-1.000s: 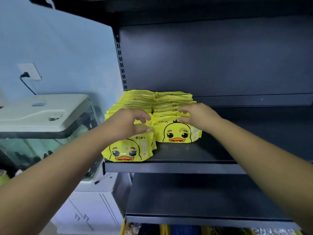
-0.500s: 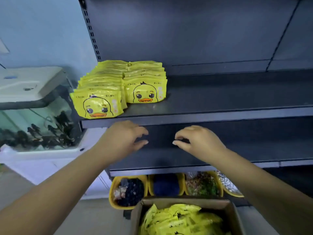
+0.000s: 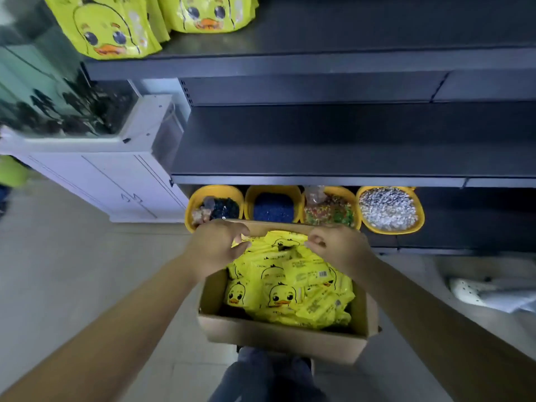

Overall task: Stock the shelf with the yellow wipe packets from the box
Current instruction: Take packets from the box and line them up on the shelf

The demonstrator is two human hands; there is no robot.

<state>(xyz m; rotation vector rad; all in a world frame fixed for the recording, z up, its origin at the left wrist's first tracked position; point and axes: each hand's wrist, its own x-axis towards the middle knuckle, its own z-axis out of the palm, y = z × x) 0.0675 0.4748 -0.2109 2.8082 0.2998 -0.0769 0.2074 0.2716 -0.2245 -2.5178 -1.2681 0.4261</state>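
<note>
Yellow wipe packets (image 3: 290,288) lie heaped in an open cardboard box (image 3: 278,335) at the person's knees, where half a second ago only the box's far edge showed at the bottom of the head view. The camera has tipped down since then: both hands, which hovered in front of the lower dark shelf (image 3: 319,158), are now over the far end of the box. The left hand (image 3: 216,248) hangs above the packets with its fingers (image 3: 240,245) curled loosely downward; whether they touch or hold a packet cannot be told. The right hand (image 3: 338,248) has its fingers (image 3: 314,243) bent narrow at the top of the pile, seemingly pinching the edge of a packet, though the blur leaves that unsure.

The packets are bright yellow, flat and glossy, each printed with a cartoon duck face with an orange bill; some lie face up, others show a back panel with small print and a barcode. They sit jumbled at all angles, filling most of the box.

Two stocked rows of packets (image 3: 107,27) now crowd the top left corner of the view, standing on the upper shelf (image 3: 319,62). Four yellow tubs (image 3: 390,210) of coloured gravel line up under the lower shelf just beyond the box. A fish tank (image 3: 66,105) rests on a white cabinet (image 3: 107,181) to the left, and a white clog (image 3: 470,291) lies on the floor at right.
</note>
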